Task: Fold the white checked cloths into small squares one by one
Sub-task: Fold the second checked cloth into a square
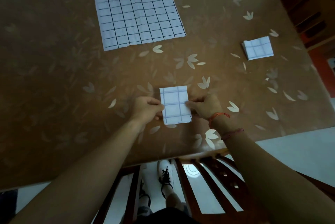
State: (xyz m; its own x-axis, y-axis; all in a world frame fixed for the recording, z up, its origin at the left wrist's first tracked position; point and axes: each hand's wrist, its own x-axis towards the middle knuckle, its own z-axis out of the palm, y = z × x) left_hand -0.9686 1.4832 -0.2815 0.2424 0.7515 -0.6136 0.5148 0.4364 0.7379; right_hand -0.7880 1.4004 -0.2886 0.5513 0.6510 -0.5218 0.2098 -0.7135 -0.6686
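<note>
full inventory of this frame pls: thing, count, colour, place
folded cloth in hand: 1, white with dark checks, near table edge, held from both sides
folded cloth stack: 1, white checked, right side of table; layer count unclear
unfolded cloth: 1, white checked, flat at far centre
table: 1, brown with pale leaf pattern
chair: 1, dark wood, slatted, below near table edge
shoes: white with black laces, on floor
wrist strings: 2, orange and pinkish-red, right wrist
left hand: 1, gripping cloth's left edge
right hand: 1, gripping cloth's right edge
</note>
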